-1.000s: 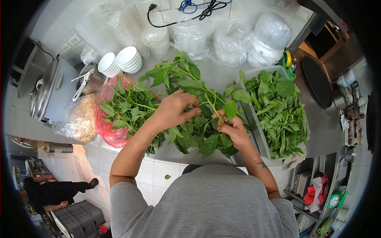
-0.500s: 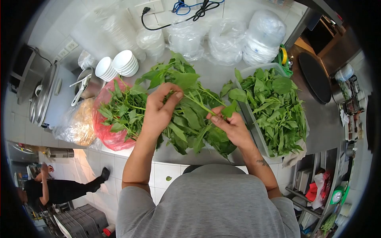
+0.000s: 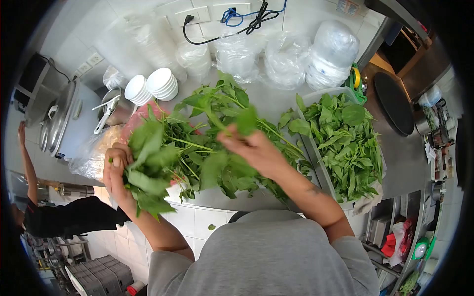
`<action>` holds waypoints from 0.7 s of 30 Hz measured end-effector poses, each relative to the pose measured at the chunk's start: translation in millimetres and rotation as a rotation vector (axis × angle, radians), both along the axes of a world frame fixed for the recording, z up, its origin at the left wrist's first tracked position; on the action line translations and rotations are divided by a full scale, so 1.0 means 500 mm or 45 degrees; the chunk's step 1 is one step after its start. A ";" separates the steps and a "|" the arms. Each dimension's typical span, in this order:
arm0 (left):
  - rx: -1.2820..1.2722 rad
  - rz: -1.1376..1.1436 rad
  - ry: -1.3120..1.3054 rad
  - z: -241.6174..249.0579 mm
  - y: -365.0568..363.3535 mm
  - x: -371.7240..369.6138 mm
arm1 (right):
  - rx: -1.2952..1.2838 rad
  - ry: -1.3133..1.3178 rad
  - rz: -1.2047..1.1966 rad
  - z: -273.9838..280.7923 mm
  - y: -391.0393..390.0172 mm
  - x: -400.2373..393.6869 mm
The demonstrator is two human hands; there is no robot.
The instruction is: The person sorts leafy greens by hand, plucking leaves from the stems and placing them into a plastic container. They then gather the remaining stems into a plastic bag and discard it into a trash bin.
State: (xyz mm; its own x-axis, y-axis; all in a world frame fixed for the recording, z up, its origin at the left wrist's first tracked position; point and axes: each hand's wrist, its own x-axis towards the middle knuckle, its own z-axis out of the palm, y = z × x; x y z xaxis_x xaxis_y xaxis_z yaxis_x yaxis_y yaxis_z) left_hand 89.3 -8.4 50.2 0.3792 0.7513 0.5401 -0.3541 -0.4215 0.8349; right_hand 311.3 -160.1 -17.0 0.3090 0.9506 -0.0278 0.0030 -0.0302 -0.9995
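My left hand [image 3: 117,170] is closed around a bunch of leafy greens [image 3: 150,165] at the left of the pile, over the counter's front edge. Motion smears some of those leaves. Above the middle of the pile of leafy stems [image 3: 234,111], my right hand [image 3: 254,150] pinches a leafy green stem [image 3: 213,117]; hand and leaf are blurred. To the right stands a clear plastic tub [image 3: 316,165] heaped with loose green leaves [image 3: 340,143]. Behind the left bunch, a pink plastic bag [image 3: 140,118] lies partly hidden under stems.
White bowls [image 3: 162,84] stand in stacks at the back left, near a metal pot [image 3: 118,106] with utensils. Bagged clear containers [image 3: 237,56] line the wall below a black cable [image 3: 207,40]. At far left a person in black [image 3: 74,217] reaches out an arm.
My left hand has moved left and down and now grips a bunch of greens. My right hand has moved left, over the pile. The other person's arm has stretched out.
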 end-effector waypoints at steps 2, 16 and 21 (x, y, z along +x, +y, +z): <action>0.032 -0.016 0.049 0.011 -0.040 0.007 | 0.224 0.074 0.138 0.017 0.105 -0.046; 0.169 0.520 0.847 -0.188 0.067 0.042 | -0.524 -1.281 -0.681 -0.272 0.156 0.190; 0.272 0.362 0.610 -0.112 0.060 0.072 | -0.548 -1.050 -0.739 -0.253 0.143 0.180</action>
